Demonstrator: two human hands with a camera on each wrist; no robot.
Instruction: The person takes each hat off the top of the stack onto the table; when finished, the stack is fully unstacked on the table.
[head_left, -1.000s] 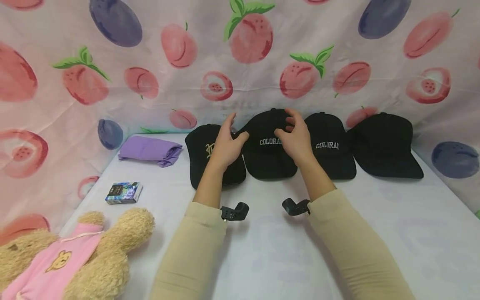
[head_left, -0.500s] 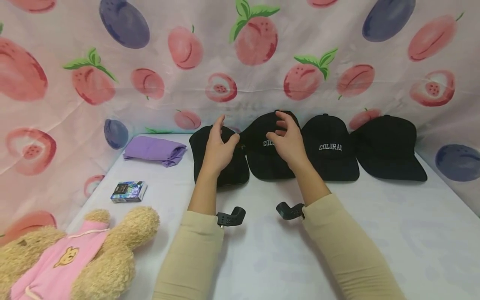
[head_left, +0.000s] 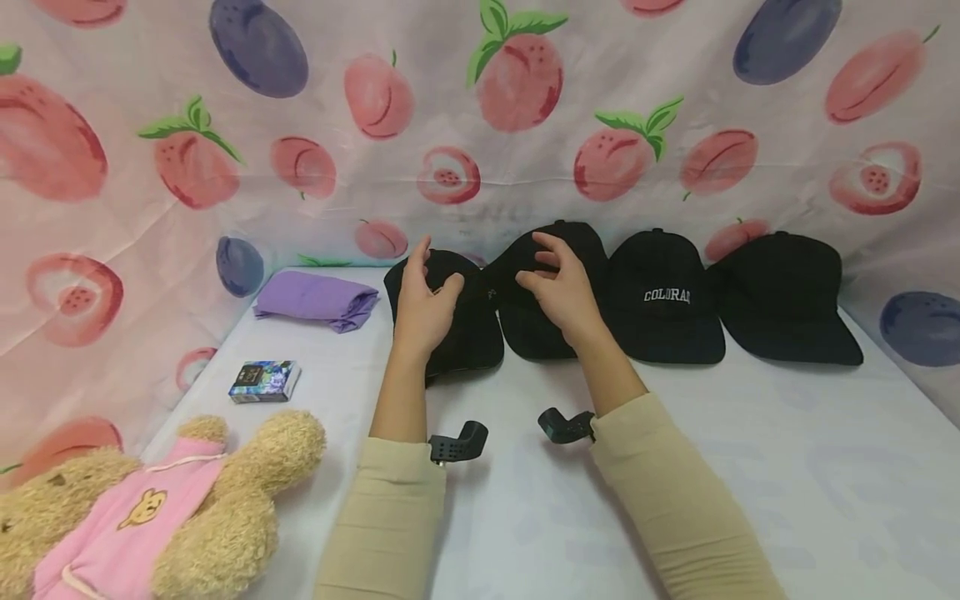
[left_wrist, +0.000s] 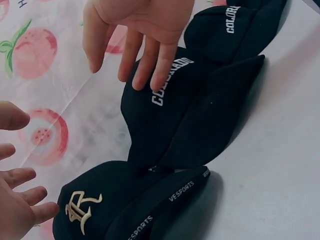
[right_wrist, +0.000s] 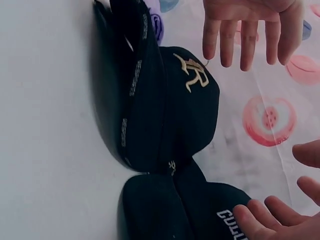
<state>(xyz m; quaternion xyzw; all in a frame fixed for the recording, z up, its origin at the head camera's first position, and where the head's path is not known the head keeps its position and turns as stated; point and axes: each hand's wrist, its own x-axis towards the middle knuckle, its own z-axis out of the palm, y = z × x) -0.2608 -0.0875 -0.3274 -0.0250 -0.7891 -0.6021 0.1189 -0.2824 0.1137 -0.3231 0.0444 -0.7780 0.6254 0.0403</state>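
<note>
My left hand (head_left: 426, 312) hovers over the left-hand black cap (head_left: 471, 337), fingers spread and gripping nothing. Gold letter embroidery marks that cap (left_wrist: 82, 207) in the left wrist view, with small white lettering along its brim. A second black cap (head_left: 528, 333), lettered COLORADO in white, sits beside it. In front of that one is my right hand (head_left: 562, 292), its fingers loosely bent around air; whether it touches the cap cannot be told. To the right stand another COLORADO cap (head_left: 660, 329) and a black cap (head_left: 783, 292) with no lettering visible.
A folded purple cloth (head_left: 315, 298) lies left of the caps, near a small patterned box (head_left: 264, 382). A teddy bear (head_left: 217, 533) in pink lies at front left. Fruit-printed fabric (head_left: 525, 175) hangs behind the white table (head_left: 510, 517).
Both hands have moved left along the row of caps, the right one from the second cap's right side to its middle. The view has shifted slightly. No cap has visibly moved.
</note>
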